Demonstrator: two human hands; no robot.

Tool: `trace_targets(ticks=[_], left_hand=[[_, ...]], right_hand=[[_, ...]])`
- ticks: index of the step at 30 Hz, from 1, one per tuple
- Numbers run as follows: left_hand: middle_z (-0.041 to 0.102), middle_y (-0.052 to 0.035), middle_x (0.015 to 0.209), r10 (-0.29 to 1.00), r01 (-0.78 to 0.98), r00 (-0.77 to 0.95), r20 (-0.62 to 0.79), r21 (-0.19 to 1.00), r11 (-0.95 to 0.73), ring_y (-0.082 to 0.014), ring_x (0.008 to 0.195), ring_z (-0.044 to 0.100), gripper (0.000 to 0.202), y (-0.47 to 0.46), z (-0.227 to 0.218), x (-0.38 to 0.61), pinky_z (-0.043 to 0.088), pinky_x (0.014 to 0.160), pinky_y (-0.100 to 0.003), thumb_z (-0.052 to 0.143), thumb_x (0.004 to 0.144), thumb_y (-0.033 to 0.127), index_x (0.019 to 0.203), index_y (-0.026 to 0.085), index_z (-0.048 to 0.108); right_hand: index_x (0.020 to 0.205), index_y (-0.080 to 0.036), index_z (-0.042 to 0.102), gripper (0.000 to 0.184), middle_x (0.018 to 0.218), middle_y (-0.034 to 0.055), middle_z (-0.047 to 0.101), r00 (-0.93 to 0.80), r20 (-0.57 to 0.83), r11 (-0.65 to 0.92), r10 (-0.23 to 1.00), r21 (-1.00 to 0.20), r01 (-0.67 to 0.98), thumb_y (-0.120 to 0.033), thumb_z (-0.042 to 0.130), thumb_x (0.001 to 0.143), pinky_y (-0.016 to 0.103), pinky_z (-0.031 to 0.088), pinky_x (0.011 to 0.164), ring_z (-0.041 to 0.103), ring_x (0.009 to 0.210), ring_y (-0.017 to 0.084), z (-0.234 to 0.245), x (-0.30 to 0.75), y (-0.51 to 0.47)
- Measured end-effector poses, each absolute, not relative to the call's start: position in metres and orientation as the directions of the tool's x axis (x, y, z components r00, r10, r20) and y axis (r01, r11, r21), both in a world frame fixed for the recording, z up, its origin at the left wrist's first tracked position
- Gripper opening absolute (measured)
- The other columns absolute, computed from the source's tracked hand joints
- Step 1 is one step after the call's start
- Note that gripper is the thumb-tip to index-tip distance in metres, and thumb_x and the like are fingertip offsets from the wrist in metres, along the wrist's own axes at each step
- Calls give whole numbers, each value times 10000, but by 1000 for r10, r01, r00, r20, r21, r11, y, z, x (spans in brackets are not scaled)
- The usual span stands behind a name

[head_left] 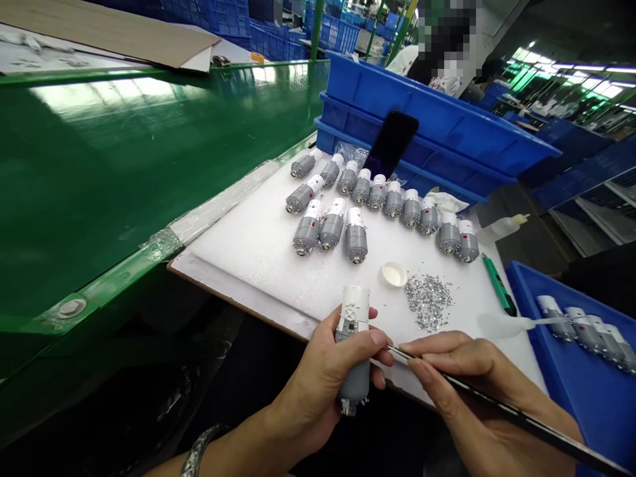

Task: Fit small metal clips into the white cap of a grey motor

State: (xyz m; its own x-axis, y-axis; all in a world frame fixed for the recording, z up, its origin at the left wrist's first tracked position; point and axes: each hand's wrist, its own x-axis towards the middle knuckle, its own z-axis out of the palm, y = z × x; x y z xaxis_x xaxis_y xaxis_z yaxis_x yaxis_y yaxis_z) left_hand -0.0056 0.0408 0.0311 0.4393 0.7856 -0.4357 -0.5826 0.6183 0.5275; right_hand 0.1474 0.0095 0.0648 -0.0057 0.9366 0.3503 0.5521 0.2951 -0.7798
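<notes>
My left hand (318, 377) is wrapped round a grey-and-white model capsule (354, 311), a cylinder with small fittings on its side and end. In my right hand (477, 377) are long dark tweezers (497, 401), pinched between thumb and fingers. Their shiny tip reaches my left thumb beside the capsule; whether it grips anything is too small to tell. Beyond my hands, a pile of tiny silvery parts (430, 301) lies on the white foam sheet (248, 265). A small white cap (394, 274) containing pale material sits next to the pile.
Several similar capsules (356, 235) stand or lie in rows on the foam. Behind them are stacked blue crates (422, 109) with a phone (392, 142) leaning there. Rightward are a green-handled tool (499, 285), squeeze bottles (504, 324) and a blue tray (571, 377). A green conveyor (149, 165) runs left.
</notes>
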Motion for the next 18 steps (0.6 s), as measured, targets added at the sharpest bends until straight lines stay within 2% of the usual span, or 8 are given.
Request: trace_targets(ticks=[2,6,11,14,18], left_hand=[[659,15,698,749,-580,472,-466,476,661,-53,530,565,349,40,31,-7,443,540,-145,755,808,281,1074,161,564],[658,13,699,701,-565,520,-489,418,711,-49,521,569,347,40,32,-10,435,529,-137,745,809,294,1082,160,579],[665,10,689,692,-544,518,-503,430,720,-60,519,582,398,40,31,-9,431,511,-137,762,789,294,1109,164,563],[664,14,671,690,-534,511,-513,439,722,-59,516,585,375,40,31,-9,430,506,-134,767,783,282,1081,163,573],[660,17,657,705,-532,497,-506,465,708,-57,516,588,340,41,31,-8,440,502,-128,760,791,279,1057,158,586]], right_hand=[[859,-260,623,126,887,-11,740,-9,348,301,937,-795,527,-173,712,841,180,615,695,743,842,172,61,150,6],[908,-254,625,164,911,11,747,-12,340,304,940,-825,476,-139,711,830,170,619,641,750,839,190,54,153,5],[824,-248,656,89,860,5,747,99,261,207,960,-904,374,-201,732,822,171,620,640,748,782,175,55,150,8],[804,-248,683,57,871,9,756,91,188,148,978,-932,332,-217,725,829,202,632,651,748,773,181,57,149,8],[820,-256,702,36,901,13,764,78,167,131,983,-931,342,-230,712,843,248,646,690,750,799,200,55,149,8]])
